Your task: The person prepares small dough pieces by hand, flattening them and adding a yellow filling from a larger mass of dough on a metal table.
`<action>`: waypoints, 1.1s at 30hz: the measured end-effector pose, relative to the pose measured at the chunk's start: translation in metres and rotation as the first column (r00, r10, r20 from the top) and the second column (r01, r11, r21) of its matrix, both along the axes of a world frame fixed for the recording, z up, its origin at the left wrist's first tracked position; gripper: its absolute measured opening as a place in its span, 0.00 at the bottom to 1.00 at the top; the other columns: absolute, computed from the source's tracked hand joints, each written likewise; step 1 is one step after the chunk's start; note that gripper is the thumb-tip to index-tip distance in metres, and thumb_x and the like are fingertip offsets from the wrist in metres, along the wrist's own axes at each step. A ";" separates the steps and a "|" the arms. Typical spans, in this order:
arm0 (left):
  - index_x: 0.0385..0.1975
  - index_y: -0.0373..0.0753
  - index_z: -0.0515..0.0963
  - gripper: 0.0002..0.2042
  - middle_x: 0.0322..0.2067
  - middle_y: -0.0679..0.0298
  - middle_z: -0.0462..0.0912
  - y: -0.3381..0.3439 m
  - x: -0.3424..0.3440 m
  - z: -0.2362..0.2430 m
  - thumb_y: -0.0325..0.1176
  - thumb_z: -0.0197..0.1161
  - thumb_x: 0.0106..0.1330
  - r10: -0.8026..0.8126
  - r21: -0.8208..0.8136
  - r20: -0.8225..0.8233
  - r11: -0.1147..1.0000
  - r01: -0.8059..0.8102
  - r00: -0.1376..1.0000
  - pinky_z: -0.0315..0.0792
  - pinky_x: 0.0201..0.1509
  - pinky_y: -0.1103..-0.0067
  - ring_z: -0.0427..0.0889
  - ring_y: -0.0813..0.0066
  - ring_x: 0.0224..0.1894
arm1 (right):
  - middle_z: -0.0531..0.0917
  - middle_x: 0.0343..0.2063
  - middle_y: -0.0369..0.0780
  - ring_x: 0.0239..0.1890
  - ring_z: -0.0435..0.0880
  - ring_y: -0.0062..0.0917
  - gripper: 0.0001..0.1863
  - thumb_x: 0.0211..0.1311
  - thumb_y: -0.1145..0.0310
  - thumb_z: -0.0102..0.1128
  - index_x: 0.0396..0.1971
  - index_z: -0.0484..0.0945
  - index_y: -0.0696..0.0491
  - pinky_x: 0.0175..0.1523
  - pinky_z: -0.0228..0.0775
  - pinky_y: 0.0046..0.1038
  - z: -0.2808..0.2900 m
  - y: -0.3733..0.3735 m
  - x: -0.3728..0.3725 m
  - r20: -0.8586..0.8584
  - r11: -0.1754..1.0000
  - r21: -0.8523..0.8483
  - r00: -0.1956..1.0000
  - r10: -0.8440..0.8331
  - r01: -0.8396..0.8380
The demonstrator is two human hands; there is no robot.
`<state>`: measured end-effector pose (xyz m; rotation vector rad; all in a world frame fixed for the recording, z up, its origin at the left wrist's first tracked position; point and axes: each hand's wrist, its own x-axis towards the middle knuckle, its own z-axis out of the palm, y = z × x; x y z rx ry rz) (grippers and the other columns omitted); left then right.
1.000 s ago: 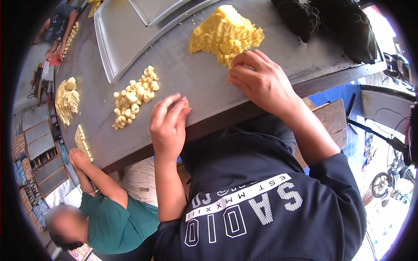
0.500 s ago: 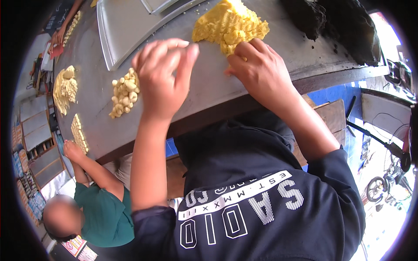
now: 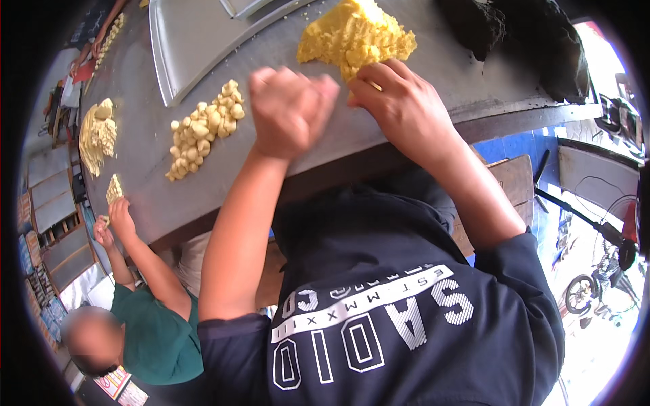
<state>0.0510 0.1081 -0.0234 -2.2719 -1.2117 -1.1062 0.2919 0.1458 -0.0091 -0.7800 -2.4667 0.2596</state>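
Note:
A large mound of yellow dough (image 3: 355, 34) sits on the metal tabletop in front of me. My right hand (image 3: 399, 98) is at its near edge, fingers bent and pinching a bit of the dough; the fingertips are partly hidden. My left hand (image 3: 290, 111) hovers over the table between the mound and a pile of small pale dough balls (image 3: 203, 128). It is blurred by motion, with its fingers curled in; whether anything is inside does not show. The balls lie loosely heaped to the left of that hand.
A metal tray (image 3: 176, 51) lies behind the balls. Black plastic (image 3: 535, 51) covers the table's right end. At the left, a person in a green shirt (image 3: 156, 338) works beside more dough (image 3: 99, 135) and a group of small pieces (image 3: 115, 189). Another person's arm reaches in at the far left.
My left hand has moved right, away from the dough balls, and its spread fingers have curled in. More of the pile now shows. My right hand stays at the mound. The co-worker's hands have separated.

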 end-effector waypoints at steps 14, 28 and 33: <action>0.45 0.39 0.93 0.08 0.44 0.64 0.86 -0.115 -0.014 0.001 0.37 0.75 0.79 0.620 -0.486 0.020 0.692 -0.534 0.785 0.75 0.56 0.63 0.87 0.60 0.49 | 0.88 0.55 0.42 0.55 0.89 0.42 0.14 0.65 0.72 0.78 0.49 0.91 0.53 0.61 0.85 0.44 0.013 -0.018 0.022 -0.085 0.970 -0.229 0.995 0.059 -0.077; 0.84 0.29 0.65 0.27 0.77 0.40 0.79 -0.093 0.043 0.037 0.33 0.59 0.93 0.379 -0.292 0.920 0.835 0.465 -0.103 0.85 0.72 0.64 0.87 0.61 0.71 | 0.87 0.51 0.44 0.54 0.91 0.43 0.10 0.72 0.71 0.74 0.49 0.88 0.53 0.57 0.87 0.43 0.015 -0.032 -0.045 -0.436 0.947 -0.262 0.898 0.057 -0.188; 0.57 0.30 0.88 0.14 0.49 0.59 0.92 -0.096 -0.012 0.000 0.24 0.78 0.74 0.346 -0.609 0.564 0.787 0.095 0.750 0.84 0.48 0.75 0.92 0.71 0.44 | 0.90 0.54 0.45 0.47 0.94 0.46 0.14 0.64 0.73 0.81 0.49 0.91 0.53 0.53 0.89 0.42 0.027 -0.036 -0.040 -0.438 0.843 -0.440 0.894 0.099 -0.309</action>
